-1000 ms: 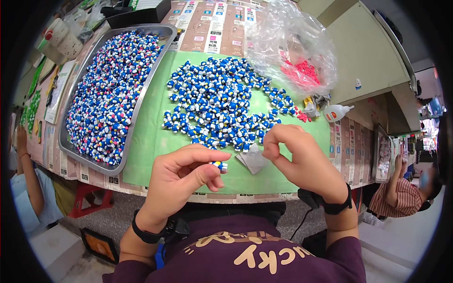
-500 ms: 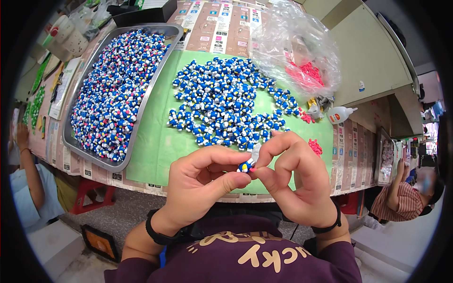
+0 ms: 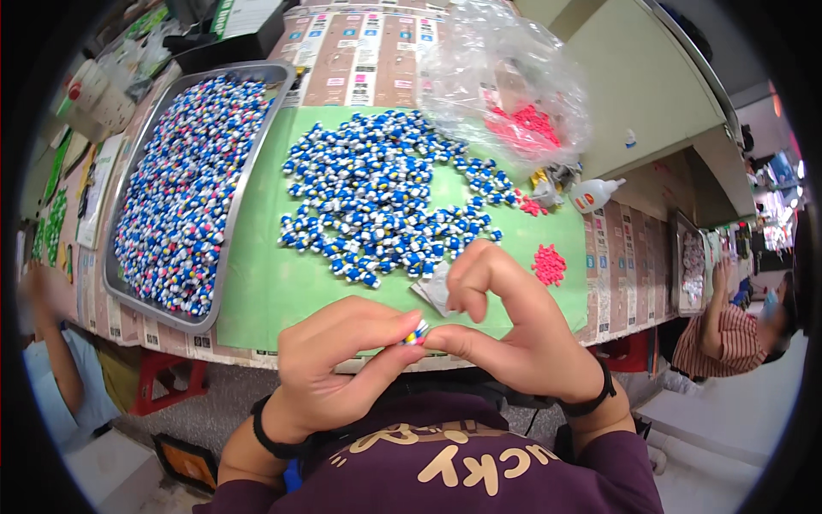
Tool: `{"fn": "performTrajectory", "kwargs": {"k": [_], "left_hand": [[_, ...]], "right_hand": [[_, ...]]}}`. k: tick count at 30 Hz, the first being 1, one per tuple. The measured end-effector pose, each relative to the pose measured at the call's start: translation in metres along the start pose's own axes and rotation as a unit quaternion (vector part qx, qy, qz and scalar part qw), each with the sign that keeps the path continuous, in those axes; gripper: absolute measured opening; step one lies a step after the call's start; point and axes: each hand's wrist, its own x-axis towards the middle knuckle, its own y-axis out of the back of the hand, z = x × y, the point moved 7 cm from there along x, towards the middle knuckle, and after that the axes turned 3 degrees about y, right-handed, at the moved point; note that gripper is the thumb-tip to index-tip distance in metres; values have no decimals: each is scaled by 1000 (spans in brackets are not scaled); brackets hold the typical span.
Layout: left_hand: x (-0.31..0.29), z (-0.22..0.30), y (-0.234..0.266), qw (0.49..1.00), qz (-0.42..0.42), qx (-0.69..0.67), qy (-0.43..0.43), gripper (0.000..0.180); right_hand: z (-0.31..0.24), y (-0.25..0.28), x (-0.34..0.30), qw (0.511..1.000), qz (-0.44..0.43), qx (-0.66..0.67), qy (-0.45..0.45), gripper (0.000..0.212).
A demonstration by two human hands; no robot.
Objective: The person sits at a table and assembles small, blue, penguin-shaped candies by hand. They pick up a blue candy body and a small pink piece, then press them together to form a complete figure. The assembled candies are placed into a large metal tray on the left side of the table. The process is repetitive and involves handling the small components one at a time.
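Between the thumb and forefinger of my left hand (image 3: 342, 364) is a small blue-and-white plastic figurine (image 3: 418, 331) with yellow and pink on it. My right hand (image 3: 522, 343) has its thumb tip pressed against the figurine's right side. Its forefinger is raised and bent, apart from the thumb. Both hands are over the near edge of the green mat (image 3: 257, 295). Beyond them is a broad pile of similar blue-and-white figurines (image 3: 360, 184). A little heap of pink pieces (image 3: 549, 265) rests right of my right hand, and more pink bits (image 3: 532, 206) lie farther back.
A metal tray (image 3: 218, 283) full of figurines stands at left, with a black box (image 3: 227, 47) behind it. A clear plastic bag (image 3: 505, 60) holding pink pieces and a white squeeze bottle (image 3: 594, 195) are at right. White paper (image 3: 434, 289) lies near my right hand. Other people sit on both sides.
My right forefinger has lifted away from the figurine, leaving the thumb against it. My left hand has moved slightly left and down with the figurine. The whole view has shifted a little.
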Motion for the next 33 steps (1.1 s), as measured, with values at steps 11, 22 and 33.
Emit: {"fn": "performTrajectory", "kwargs": {"k": [11, 22, 33], "left_hand": [[-19, -37, 173, 887, 296, 340, 102, 17], [7, -22, 83, 929, 107, 350, 53, 33], [0, -57, 7, 932, -82, 326, 135, 37]], "right_hand": [[85, 98, -25, 971, 99, -152, -157, 25], [99, 51, 5, 963, -7, -205, -172, 49], [91, 19, 51, 979, -1, -200, -37, 37]]}}
